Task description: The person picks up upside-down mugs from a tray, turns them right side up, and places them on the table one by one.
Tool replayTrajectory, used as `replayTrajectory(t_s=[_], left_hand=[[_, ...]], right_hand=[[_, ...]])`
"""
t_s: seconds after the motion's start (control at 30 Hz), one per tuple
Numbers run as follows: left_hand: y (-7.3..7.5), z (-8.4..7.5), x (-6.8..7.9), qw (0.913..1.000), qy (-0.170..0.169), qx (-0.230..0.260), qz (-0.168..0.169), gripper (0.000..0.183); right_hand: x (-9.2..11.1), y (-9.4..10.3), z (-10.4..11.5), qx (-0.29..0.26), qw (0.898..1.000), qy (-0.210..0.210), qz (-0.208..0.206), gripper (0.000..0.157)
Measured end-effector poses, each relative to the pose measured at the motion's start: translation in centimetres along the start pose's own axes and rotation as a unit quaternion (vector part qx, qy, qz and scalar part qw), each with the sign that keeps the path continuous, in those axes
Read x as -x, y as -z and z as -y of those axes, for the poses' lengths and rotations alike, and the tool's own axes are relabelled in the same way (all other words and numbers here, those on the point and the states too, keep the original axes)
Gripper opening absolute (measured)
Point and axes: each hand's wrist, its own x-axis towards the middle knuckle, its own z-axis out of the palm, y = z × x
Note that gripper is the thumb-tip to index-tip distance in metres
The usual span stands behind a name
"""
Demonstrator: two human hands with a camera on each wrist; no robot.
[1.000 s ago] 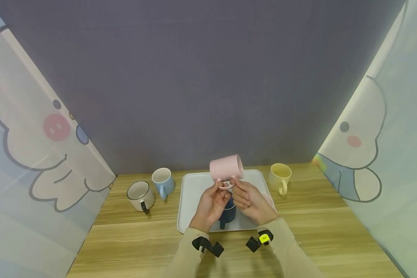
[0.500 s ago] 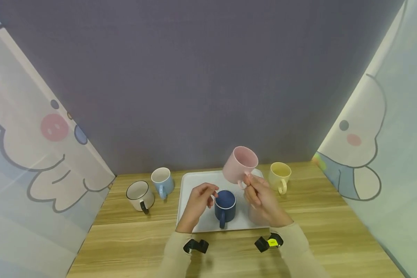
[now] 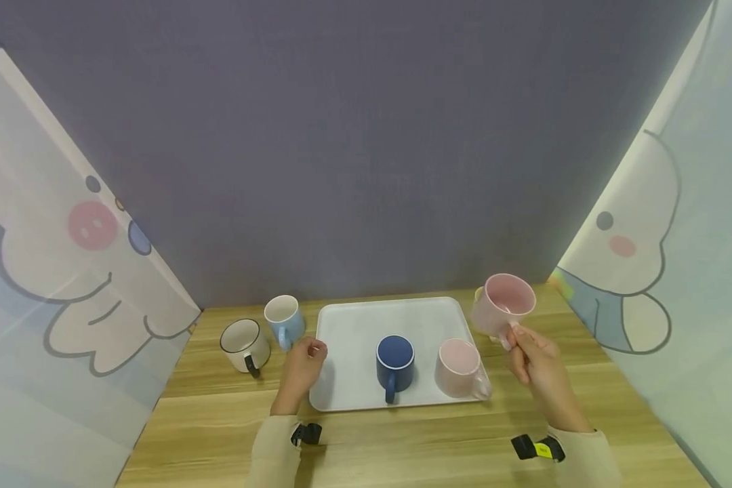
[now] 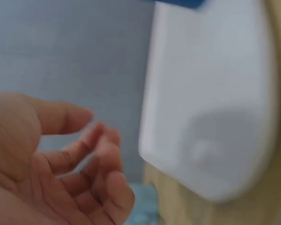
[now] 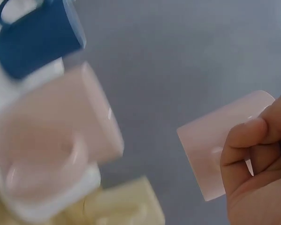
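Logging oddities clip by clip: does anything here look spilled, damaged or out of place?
I see no spill or damage. The one mild oddity: the pink mug on the tray sits by the near right corner, with its handle overlapping the rim in the head view. The yellow mug is too hidden or blurred to check.

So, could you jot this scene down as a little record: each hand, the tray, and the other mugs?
Right hand: holds a pink mug by its handle, off the table
Left hand: holds nothing, fingers loosely curled, near the tray's left edge
Tray: white, carrying a dark blue mug and a second pink mug
Left of tray: light blue mug; white mug with black handle
Right of tray: yellow mug, mostly hidden in the head view
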Motion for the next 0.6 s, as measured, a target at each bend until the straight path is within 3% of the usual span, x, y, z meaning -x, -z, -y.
replayTrajectory(t_s=[0.1, 0.2, 0.4, 0.6], left_hand=[[-0.1, 1.6, 0.3, 0.997, 0.016, -0.076, -0.001, 0.016], [-0.1, 2.9, 0.6, 0.9932, 0.037, -0.109, 0.016, 0.02], [0.2, 4.7, 0.5, 0.9929, 0.053, -0.099, 0.037, 0.018], [0.6, 5.0, 0.3, 0.9921, 0.065, -0.091, 0.057, 0.018]], right_hand=[[0.9, 1.6, -0.7, -0.009, 1.0, 0.019, -0.013, 0.034], [1.7, 2.8, -1.5, -0.007, 0.999, 0.018, -0.042, 0.035], [2.4, 4.6, -3.4, 0.014, 0.989, -0.034, -0.14, 0.036], [2.3, 6.2, -6.2, 0.001, 0.983, -0.053, -0.175, 0.037]])
